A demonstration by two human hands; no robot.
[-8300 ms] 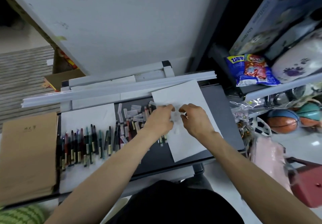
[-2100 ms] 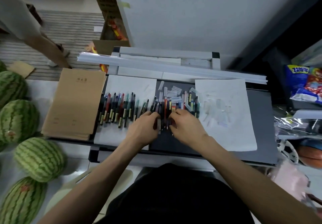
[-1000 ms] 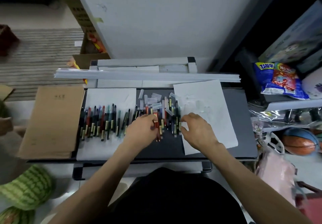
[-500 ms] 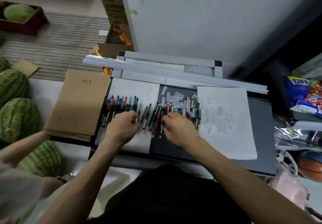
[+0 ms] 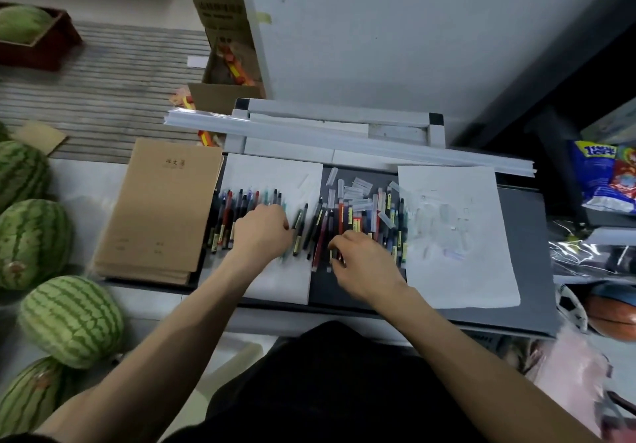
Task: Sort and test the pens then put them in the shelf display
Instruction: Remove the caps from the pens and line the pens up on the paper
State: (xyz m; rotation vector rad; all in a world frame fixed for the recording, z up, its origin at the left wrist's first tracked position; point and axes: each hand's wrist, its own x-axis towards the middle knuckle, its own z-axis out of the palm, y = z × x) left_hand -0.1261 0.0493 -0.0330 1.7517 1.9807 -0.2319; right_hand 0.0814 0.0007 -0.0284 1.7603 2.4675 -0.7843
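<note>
Head view: the left hand (image 5: 263,232) lies knuckles up with its fingers curled over the sorted row of pens (image 5: 225,215) on the plain white sheet (image 5: 275,174). The right hand (image 5: 364,260) curls its fingertips down into the middle heap of pens (image 5: 344,222) on the dark counter (image 5: 523,253). Blur hides whether either hand actually pinches a pen.

Risks, as I judge them: the two groups lie just beside each other, so a sweep of either hand could mix tested pens with untested ones. Round barrels nudged toward the near edge could roll off the counter. The loose clear caps (image 5: 358,191) lie scattered among the heap, so an uncapped tip could mark a neighbouring pen or the paper, or a cap could end up on the wrong pen.

Counts: two hands; two white sheets, one plain and one scribbled test sheet (image 5: 454,236); one stack of brown notebooks (image 5: 161,208). The pens run to several dozen and the caps to about a dozen, both too overlapped for an exact count. At least five watermelons (image 5: 69,318) lie at the left. No shelf display can be identified.
</note>
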